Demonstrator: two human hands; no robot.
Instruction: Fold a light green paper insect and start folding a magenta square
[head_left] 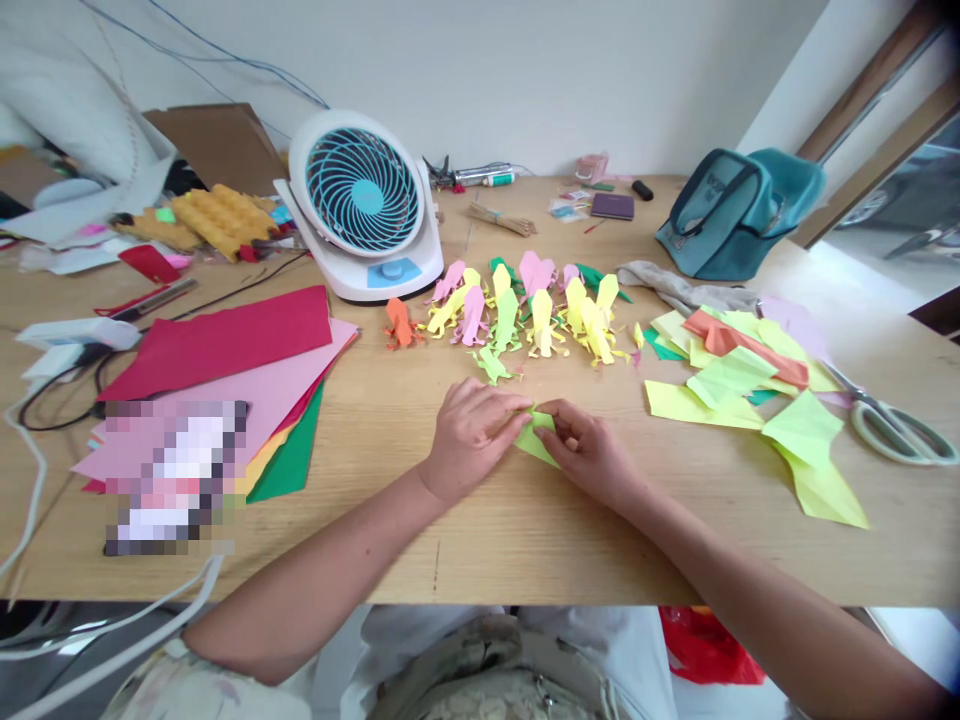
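Observation:
A small piece of yellow-green paper (537, 446) lies on the wooden table under both my hands. My left hand (476, 432) pinches its upper left part between thumb and fingers. On the other side, my right hand (583, 445) grips the upper right part, thumb on top and fingers curled. The fingers hide much of the paper, so its folds are hard to make out. Just beyond them sits a light green folded-paper frog (495, 365). Behind it several more paper frogs stand grouped, among them a yellow frog (545, 325), a pink frog (471, 316) and an orange frog (402, 324).
Paper scraps (705, 404) and scissors (900, 425) lie at the right. Coloured paper sheets (225, 345) are stacked at the left, with a pixelated object on them. A white fan (364, 200) and a teal bag (739, 215) stand at the back.

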